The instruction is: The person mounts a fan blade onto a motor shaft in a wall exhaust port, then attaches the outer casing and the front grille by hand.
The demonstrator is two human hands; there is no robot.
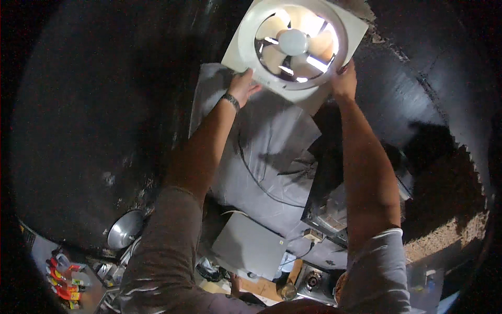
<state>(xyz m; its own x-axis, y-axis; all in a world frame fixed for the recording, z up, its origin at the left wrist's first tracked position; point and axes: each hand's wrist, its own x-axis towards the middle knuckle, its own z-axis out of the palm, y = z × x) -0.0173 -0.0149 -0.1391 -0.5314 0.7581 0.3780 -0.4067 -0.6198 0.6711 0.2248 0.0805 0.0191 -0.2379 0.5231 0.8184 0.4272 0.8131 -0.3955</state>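
A white square exhaust fan (293,42) with a round grille opening and pale blades is raised at the top of the head view, light showing between the blades. My left hand (241,85), a dark-banded watch on its wrist, grips the lower left of the frame. On the lower right edge, my right hand (344,82) has its fingers closed round the frame, partly hidden behind it. Both arms are stretched up. Beneath the fan, a large grey sheet (225,152) lies against the dark wall, with a black cord (261,189) hanging across it.
Dark sooty walls (94,104) surround it, crumbling at right (444,235). Below are a grey flat-topped appliance (246,243), a socket box (312,234), a gas stove (312,281), a steel bowl (125,228), several bottles (68,280) and a small patch of skin, unclear whose (235,282).
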